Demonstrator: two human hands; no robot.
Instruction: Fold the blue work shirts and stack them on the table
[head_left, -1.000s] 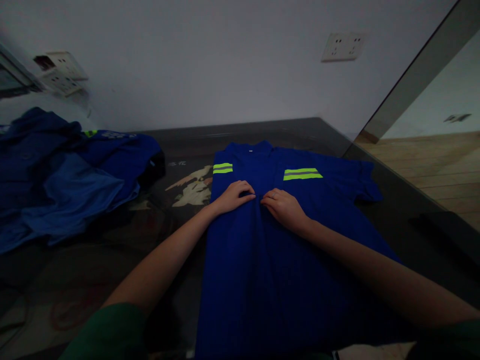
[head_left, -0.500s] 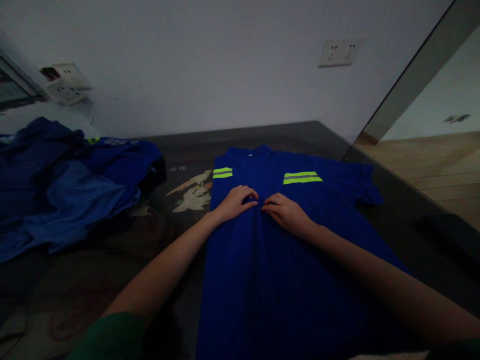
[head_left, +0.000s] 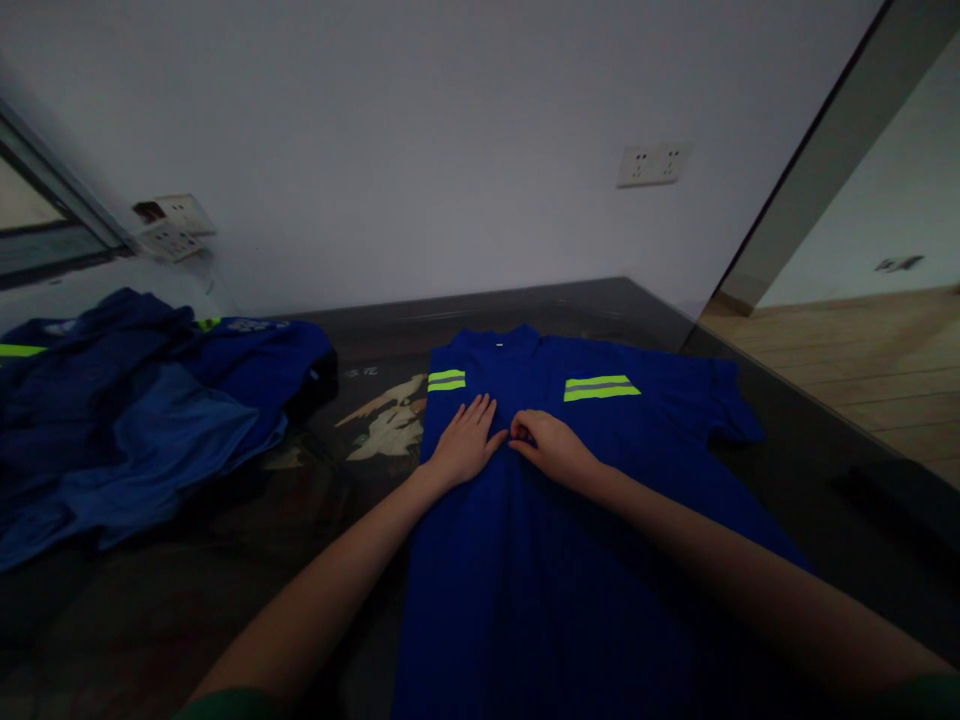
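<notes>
A blue short-sleeved work shirt [head_left: 637, 450] with yellow-green reflective stripes lies front up on the dark table, its collar toward the wall. The sleeve on its left side does not show. My left hand [head_left: 465, 440] rests flat on the left half of the chest, fingers stretched out. Just beside it, my right hand [head_left: 551, 445] is closed, thumb and fingers pinching at the shirt's front edge near the middle. The fabric between those fingertips is mostly hidden.
Rumpled blue garments [head_left: 150, 410] are heaped on the table's left side. A dark flat object [head_left: 907, 505] lies near the right edge. Sockets [head_left: 654, 164] are set in the wall behind the dark table [head_left: 375, 335], which has a bird picture on its top.
My left hand has flattened out from a curled pose onto the shirt. My right hand has curled more and come closer to it. The view has tilted up slightly.
</notes>
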